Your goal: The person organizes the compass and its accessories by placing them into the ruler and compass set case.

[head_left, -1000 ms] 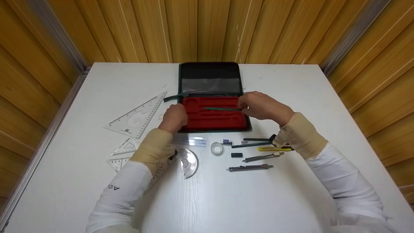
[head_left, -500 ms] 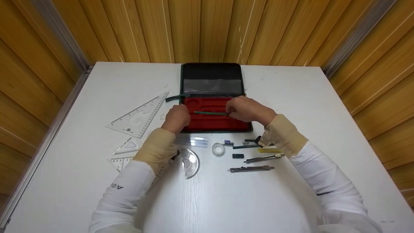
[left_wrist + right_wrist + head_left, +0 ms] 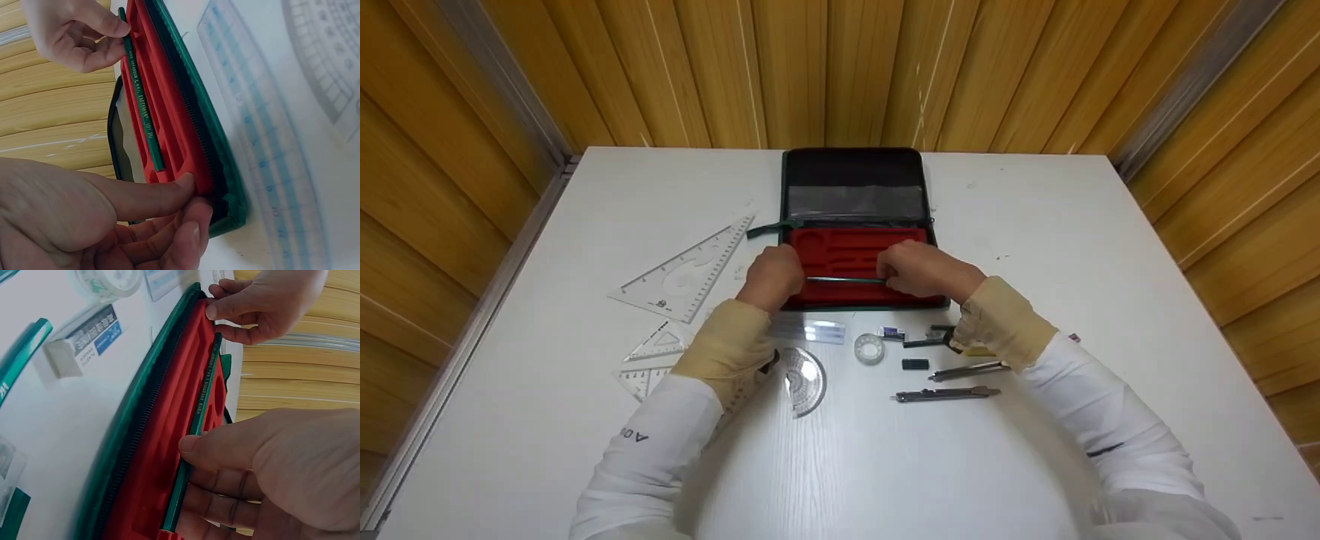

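My right hand pinches a dark green pencil between thumb and fingers. The pencil lies lengthwise close over the red moulded tray of an open zip case. Gold lettering runs along its side in the left wrist view. At the case's left end, my left hand grips the corner of the tray, its thumb on top and fingers curled against the side, as the left wrist view shows. The case's black lid, with a clear pocket, leans back behind the tray.
Clear set squares lie left of the case. In front are a ruler, a protractor, a tape roll, a boxed eraser, a small dark block and a metal compass. More pencils lie under the right wrist.
My right hand has moved left and toward the front with the pencil, bringing it lower over the tray. The left hand has stayed at the case's left end.
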Demonstrator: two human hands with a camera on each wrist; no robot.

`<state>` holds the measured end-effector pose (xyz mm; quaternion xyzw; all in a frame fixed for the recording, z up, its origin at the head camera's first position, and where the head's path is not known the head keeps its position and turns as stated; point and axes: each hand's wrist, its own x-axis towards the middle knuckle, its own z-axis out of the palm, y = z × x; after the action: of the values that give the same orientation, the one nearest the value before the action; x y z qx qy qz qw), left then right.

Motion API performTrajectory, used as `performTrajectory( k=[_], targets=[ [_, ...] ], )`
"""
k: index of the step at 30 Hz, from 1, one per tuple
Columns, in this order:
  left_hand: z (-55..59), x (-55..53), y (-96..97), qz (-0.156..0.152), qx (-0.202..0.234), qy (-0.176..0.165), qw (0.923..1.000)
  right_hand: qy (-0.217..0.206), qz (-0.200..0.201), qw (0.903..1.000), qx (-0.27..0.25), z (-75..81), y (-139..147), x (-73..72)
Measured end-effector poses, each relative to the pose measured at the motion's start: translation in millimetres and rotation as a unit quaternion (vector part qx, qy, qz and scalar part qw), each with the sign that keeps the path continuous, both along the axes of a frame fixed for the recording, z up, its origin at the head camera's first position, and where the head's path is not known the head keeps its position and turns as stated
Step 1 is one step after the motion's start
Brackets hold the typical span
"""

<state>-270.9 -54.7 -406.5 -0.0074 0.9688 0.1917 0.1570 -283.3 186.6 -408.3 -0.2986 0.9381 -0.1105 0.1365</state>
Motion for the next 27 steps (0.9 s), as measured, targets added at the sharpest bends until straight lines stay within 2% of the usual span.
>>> performTrajectory(
  k=[12, 20, 27],
  targets=[
    [-0.1, -0.7, -0.7, -0.007, -0.011, -0.009, 0.9999, 0.008, -0.013, 0.9998, 0.016, -11.1, -4, 2.1],
    [-2.3, -1.5, -2.0, -0.021, -0.016, 0.011, 0.9996, 0.041, -0.017, 0.9986, 0.03, -16.7, -10, 0.5],
    [-3.0, -1.7, -1.0, -0.012, -0.017, -0.001, 0.9998, 0.058, -0.012, 0.9982, 0.014, -19.4, -8, 0.6]
  ],
)
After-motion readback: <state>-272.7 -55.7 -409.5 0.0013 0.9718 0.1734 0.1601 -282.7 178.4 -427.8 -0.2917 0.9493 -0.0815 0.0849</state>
